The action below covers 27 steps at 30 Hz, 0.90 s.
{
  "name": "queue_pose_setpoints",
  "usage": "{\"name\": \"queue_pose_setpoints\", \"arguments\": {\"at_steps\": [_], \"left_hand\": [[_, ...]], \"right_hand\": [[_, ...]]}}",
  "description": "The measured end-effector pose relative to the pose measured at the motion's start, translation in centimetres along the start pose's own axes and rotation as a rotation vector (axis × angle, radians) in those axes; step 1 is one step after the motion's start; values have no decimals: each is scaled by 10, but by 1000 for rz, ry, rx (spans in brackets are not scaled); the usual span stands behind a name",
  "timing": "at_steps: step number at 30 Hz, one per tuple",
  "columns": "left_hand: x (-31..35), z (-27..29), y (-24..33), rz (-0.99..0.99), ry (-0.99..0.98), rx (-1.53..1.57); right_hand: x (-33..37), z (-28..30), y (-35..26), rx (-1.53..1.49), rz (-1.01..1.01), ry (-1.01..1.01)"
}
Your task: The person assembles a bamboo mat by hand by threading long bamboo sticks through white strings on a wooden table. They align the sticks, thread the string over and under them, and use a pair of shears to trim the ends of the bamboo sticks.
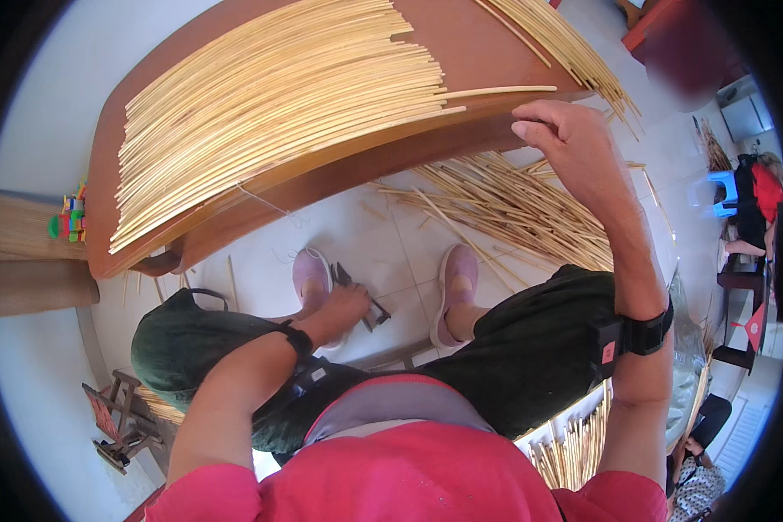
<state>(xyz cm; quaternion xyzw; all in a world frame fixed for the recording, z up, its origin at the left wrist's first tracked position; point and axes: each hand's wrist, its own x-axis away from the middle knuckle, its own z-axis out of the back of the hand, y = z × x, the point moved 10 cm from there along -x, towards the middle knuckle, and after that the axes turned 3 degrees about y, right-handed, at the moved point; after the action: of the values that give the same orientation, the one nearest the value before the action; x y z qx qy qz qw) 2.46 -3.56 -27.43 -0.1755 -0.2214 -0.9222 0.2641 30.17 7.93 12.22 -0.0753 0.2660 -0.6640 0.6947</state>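
Observation:
Between my knees, my left hand (346, 309) is closed round a dark hand tool (374, 315), whose ends stick out past the fingers; its exact kind is hard to make out. My right hand (570, 143) is raised at the table's right front edge, thumb and fingers curled together; whether anything thin is in them does not show. Just beyond it lies the tip of one pale reed stick (505, 90) that juts from a wide layer of peeled sticks (278, 104) on the brown table (487, 43). A thin thread (270, 205) hangs off the table's front edge.
Loose sticks (513, 204) are heaped on the floor under the table, right of my feet. Another bundle (574, 48) overhangs the table's right corner. More sticks (574, 448) stand beside my right thigh. A folding wooden stool (122, 418) is at left; other people (700, 474) sit far right.

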Motion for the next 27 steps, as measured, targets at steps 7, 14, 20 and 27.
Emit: {"name": "queue_pose_setpoints", "arguments": {"at_steps": [7,14,20,27], "left_hand": [[-13,-26,42,-303,149,-170],[-8,-45,34,-411,216,-303],[-26,41,35,-238,264,123],[10,214,91,-262,532,253]], "right_hand": [[9,-6,2,4,-58,-70],[6,-14,9,-43,-56,-73],[-2,-25,-3,-81,-1,-157],[6,-57,-27,-168,35,-310]]}}
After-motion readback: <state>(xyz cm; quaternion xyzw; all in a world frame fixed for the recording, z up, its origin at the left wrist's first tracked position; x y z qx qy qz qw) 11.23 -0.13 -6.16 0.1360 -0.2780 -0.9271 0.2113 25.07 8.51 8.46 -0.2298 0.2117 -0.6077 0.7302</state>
